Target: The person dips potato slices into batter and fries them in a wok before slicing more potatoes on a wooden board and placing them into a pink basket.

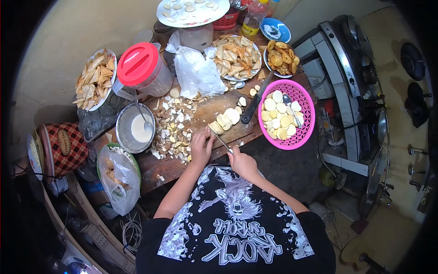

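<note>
My right hand (243, 163) is closed round the handle of a kitchen knife (221, 140), whose blade points up and left to a pale root vegetable (212, 129). The fingers of my left hand (200, 145) are bent against the near end of that vegetable, beside the blade. Round pale slices (225, 120) lie overlapped just beyond it on the wooden board (207, 109). To the left is a heap of peelings (175, 123). A pink basket (310, 114) at the right holds many slices and a spoon (292, 109).
A larger dark-handled knife (256, 101) lies by the basket. Behind stand a red-lidded pitcher (139, 64), a plastic bag (196, 73), a plate of folded pastries (237, 57) and a bowl of fried pieces (282, 59). Left is a pot of batter (121, 125). A stove (340, 59) stands right.
</note>
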A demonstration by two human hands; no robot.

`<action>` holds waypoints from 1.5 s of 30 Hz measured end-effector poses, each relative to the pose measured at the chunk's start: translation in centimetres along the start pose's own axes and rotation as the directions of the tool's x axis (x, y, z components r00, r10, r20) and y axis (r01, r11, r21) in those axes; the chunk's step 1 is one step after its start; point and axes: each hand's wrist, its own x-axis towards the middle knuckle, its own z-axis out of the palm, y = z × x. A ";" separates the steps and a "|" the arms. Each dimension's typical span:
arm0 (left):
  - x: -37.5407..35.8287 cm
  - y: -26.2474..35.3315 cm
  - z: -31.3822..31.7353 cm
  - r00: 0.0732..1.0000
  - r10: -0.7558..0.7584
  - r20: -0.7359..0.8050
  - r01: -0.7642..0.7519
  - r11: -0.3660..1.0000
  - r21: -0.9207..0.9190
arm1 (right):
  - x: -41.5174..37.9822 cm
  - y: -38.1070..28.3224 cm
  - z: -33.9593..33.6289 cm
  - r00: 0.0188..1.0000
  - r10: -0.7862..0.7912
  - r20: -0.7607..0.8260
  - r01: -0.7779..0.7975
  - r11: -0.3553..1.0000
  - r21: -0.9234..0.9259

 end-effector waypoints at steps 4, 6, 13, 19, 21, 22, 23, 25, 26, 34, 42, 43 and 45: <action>0.0 -0.2 0.3 0.997 -0.062 -0.035 0.061 0.998 -0.027 | 0.9 0.0 0.1 0.999 -0.037 -0.032 0.037 0.999 -0.002; -0.6 -0.6 0.3 0.993 -0.113 -0.033 0.112 0.993 -0.034 | 1.3 0.3 1.0 0.994 -0.080 -0.077 0.081 0.997 0.011; -1.1 -1.3 0.8 0.984 -0.155 -0.088 0.147 0.985 -0.090 | 2.7 0.1 2.3 0.989 -0.079 -0.124 0.077 0.997 -0.021; -1.3 -0.5 0.4 0.998 -0.064 -0.029 0.062 0.997 -0.048 | 4.9 0.6 4.5 0.988 -0.048 -0.149 0.044 0.999 -0.030; -1.4 -0.4 0.6 0.994 -0.105 -0.039 0.103 0.994 -0.033 | 5.0 1.0 4.8 0.990 -0.051 -0.131 0.051 0.999 -0.001; -1.6 -0.4 0.7 0.991 -0.126 -0.043 0.125 0.992 -0.025 | 4.7 1.1 4.7 0.991 -0.052 -0.121 0.054 0.998 0.013; -1.6 -0.7 0.7 0.990 -0.132 -0.056 0.131 0.991 -0.023 | 4.5 1.2 4.3 0.996 -0.038 -0.076 0.040 0.999 0.030; -1.4 -0.7 0.6 0.992 -0.110 -0.059 0.108 0.994 -0.025 | 3.8 1.9 4.1 0.998 -0.025 -0.057 0.030 0.996 0.086; -1.4 -0.6 0.6 0.993 -0.100 -0.060 0.099 0.995 -0.026 | 3.4 2.2 4.1 0.999 -0.018 -0.046 0.023 0.993 0.114; -1.7 -0.9 0.9 0.990 -0.109 -0.092 0.106 0.994 -0.037 | -0.1 0.6 0.2 1.000 -0.018 0.013 0.015 0.973 0.232; -1.9 -1.2 1.0 0.990 -0.111 -0.091 0.112 0.994 0.008 | -0.1 0.5 -0.3 0.995 -0.077 -0.066 0.082 0.994 0.071; -1.9 -1.2 1.0 0.990 -0.109 -0.089 0.110 0.994 0.004 | -0.1 0.6 -0.3 0.994 -0.083 -0.069 0.087 0.994 0.060; -1.9 -1.3 1.0 0.990 -0.110 -0.086 0.111 0.994 0.002 | -0.1 0.6 -0.4 0.993 -0.094 -0.073 0.097 0.994 0.043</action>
